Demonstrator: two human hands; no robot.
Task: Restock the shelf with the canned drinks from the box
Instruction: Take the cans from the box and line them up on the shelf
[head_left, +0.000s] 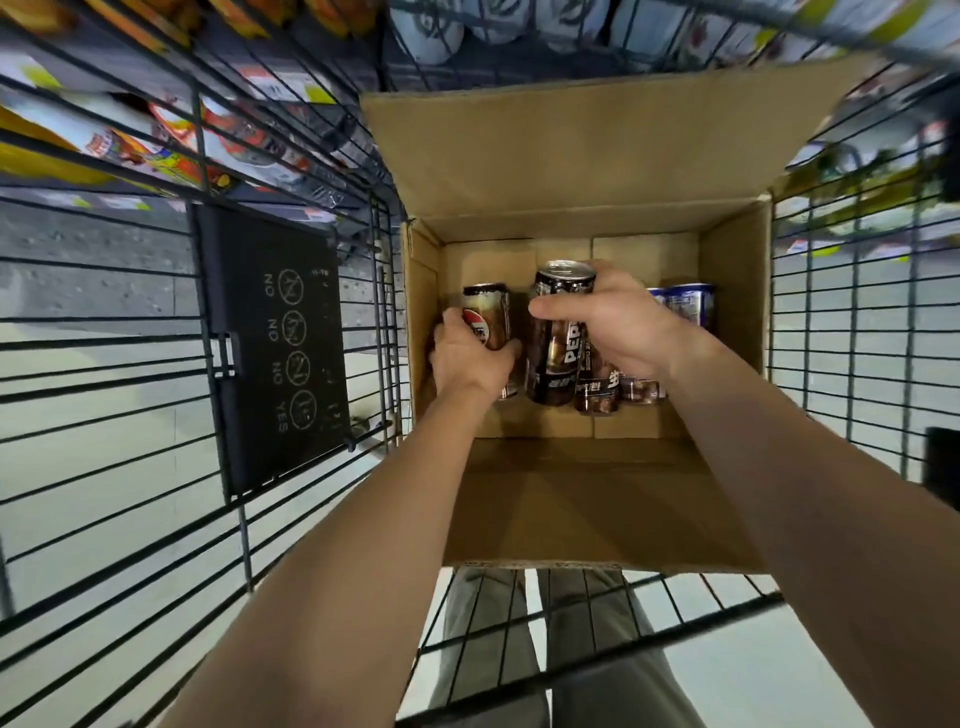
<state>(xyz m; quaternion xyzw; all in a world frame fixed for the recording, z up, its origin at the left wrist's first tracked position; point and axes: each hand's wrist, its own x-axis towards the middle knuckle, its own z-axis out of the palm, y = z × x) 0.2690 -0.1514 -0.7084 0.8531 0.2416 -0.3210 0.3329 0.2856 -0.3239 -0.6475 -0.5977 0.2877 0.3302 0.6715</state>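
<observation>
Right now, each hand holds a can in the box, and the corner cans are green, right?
Almost. Head view: the left hand holds the brown can, the right hand the black can, in the box, but the corner cans are blue, not green.

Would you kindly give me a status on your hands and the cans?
Left hand grips a brown can, right hand grips a black Pepsi can, both inside the cardboard box. Blue cans, dark cans also in it. Nothing blocks the lift.

The box (587, 499) sits in the cart (291, 519); inside, cans (555, 361) stand left, other cans (691, 306) by the right wall
</observation>
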